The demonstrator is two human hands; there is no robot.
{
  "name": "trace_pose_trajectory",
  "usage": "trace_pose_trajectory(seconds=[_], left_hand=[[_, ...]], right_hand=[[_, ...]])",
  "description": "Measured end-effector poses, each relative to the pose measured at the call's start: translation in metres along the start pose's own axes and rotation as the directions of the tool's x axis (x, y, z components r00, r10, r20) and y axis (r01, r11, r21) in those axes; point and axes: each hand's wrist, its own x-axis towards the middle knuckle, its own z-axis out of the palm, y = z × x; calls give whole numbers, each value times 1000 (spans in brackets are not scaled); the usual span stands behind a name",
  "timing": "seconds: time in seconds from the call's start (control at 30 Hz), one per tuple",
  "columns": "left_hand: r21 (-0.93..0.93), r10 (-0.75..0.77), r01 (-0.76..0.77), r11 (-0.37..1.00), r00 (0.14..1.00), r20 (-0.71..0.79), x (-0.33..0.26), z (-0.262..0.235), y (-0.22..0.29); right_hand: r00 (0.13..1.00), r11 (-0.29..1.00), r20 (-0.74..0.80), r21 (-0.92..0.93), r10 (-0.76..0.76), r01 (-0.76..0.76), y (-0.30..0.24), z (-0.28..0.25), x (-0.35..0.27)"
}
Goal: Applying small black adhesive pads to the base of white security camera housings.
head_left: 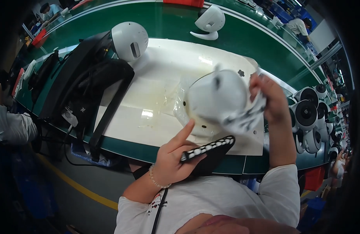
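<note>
Right hand (269, 93) grips a cloth (248, 119) right of the shell (219, 95) — best spread flat; left hand (174, 158), nearside of the shell, holds a slab (209, 148) — better freed.

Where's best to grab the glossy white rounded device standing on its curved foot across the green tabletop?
Probably by the glossy white rounded upper body, coming from the right. Its bulging shell looks broad enough to cup there, while the thin, curved white foot sweeps out leftward below.

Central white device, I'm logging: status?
Right hand gripping black-and-white cloth; left hand at dark, pattern-edged object, grip unclear. White device motion-blurred, partly behind cloth.
</note>
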Motion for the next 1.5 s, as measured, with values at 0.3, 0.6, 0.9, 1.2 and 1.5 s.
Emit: trace_pose_trajectory(seconds=[0.3, 0.6, 0.9, 1.2, 1.5], left_hand=[[-51, -175, 173, 984, 984, -23, 8, -6, -1], [-64, -263, 268, 961, 962, 77, 14, -7, -4], [-61, -382, 383, 922, 924, 34, 10, -5, -6], [-146, -364, 355, 924, 931, -40, -1, -7, 4], [-263, -270, 268, 927, 962, 29, 2, -4, 15]], right_hand=[[711, -398, 142, -894, -689, -208, 22, -174, 111], [860, -36, -85, -992, -504, -119, 25, -151, 138], [949, -228, -48, -966, -311, -124, 53, -79, 206], [937, 907, -205, -376, -282, 190, -18, -8, 72], [999, 979, -10, -203, 31, -32, 7, 38, -9]])
